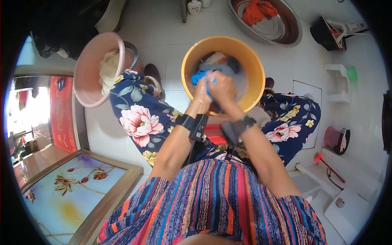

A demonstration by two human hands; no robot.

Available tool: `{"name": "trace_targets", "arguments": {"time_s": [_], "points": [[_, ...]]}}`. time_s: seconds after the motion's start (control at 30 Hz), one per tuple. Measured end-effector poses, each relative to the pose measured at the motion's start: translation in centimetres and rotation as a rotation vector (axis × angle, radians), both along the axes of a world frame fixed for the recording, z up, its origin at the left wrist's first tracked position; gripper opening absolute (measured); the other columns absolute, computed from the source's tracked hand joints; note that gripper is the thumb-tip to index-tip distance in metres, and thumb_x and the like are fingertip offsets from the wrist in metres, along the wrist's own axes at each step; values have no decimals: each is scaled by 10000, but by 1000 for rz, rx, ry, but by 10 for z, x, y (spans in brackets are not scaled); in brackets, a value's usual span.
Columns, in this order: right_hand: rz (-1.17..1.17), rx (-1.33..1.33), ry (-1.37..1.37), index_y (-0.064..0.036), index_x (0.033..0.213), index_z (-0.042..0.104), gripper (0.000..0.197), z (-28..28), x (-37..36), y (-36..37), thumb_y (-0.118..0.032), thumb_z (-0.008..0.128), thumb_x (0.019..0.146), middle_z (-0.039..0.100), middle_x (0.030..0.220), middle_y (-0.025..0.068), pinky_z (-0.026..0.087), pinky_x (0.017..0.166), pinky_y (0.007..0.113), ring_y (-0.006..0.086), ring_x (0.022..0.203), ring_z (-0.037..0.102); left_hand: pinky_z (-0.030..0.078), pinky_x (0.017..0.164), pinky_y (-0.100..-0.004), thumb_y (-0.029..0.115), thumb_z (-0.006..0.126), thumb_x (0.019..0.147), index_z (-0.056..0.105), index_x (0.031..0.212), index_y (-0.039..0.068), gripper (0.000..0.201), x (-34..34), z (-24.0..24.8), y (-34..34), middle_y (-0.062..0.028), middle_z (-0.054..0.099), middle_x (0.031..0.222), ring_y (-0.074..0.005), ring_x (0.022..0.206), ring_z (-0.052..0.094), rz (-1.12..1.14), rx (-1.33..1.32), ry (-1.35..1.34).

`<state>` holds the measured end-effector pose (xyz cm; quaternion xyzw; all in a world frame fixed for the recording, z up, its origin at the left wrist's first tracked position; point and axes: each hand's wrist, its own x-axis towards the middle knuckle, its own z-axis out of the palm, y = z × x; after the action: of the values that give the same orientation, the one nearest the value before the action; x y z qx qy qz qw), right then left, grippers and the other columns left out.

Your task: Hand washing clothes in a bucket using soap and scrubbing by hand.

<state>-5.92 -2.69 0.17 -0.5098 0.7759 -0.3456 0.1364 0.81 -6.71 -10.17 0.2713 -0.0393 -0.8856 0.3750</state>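
Observation:
A yellow plastic tub [259, 67] stands on the floor between my knees, holding cloudy water. Both hands are over it, pressed close together around a wet blue cloth [198, 76]. My left hand [201, 93] is closed on the cloth's left part, which bulges out past the fingers. Slightly blurred, my right hand [223, 87] is also closed on it, knuckles up. Dark and pale wet clothes [216, 58] lie in the water beyond my hands. Each wrist wears a black strapped device.
To the left, a pink bucket [87, 69] holds a cream cloth [108, 71]. A metal basin [300, 34] with an orange-red cloth [259, 11] stands at the far right. A white bottle [194, 7] is at the back; a red-headed brush [330, 168] lies at right.

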Motion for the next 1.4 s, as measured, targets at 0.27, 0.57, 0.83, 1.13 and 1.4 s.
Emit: {"name": "trace_targets", "arguments": {"time_s": [0.27, 0.57, 0.83, 1.13, 1.4], "points": [[184, 295, -217, -87, 992, 627, 343, -79, -118, 36, -377, 499, 861, 623, 924, 206, 455, 771, 435, 341, 913, 593, 465, 716, -288, 291, 602, 811, 587, 951, 53, 276, -35, 71, 21, -54, 593, 888, -153, 802, 578, -305, -185, -436], [237, -45, -542, -102, 1188, 540, 393, -38, -77, 17, -241, 574, 822, 540, 1171, 170, 394, 919, 333, 253, 1087, 521, 333, 974, -306, 534, 368, 896, 402, 1250, 8, 635, -36, 68, 21, -112, 465, 1216, -185, 1129, 445, -292, -274, -336], [224, -255, -198, -35, 711, 516, 95, -5, -10, 23, -107, 531, 650, 551, 704, 161, 450, 592, 402, 344, 651, 551, 494, 733, -345, 446, 514, 854, 566, 899, 59, 393, -7, 60, -11, -103, 587, 814, -223, 744, 589, -297, 102, -24], [-108, 95, 35, -63, 843, 521, 194, -34, -60, 2, -237, 485, 764, 586, 714, 250, 459, 606, 505, 412, 689, 590, 496, 693, -326, 233, 474, 896, 555, 955, 75, 187, -42, 52, 15, -48, 586, 868, -168, 767, 585, -16, -59, -433], [159, 66, -157, -88, 894, 527, 169, -2, -7, 26, -169, 477, 755, 578, 709, 231, 442, 603, 475, 410, 671, 576, 491, 740, -406, 479, 394, 885, 579, 875, 96, 425, 0, 13, 9, -120, 613, 879, -284, 790, 597, -317, 65, 204]]}}
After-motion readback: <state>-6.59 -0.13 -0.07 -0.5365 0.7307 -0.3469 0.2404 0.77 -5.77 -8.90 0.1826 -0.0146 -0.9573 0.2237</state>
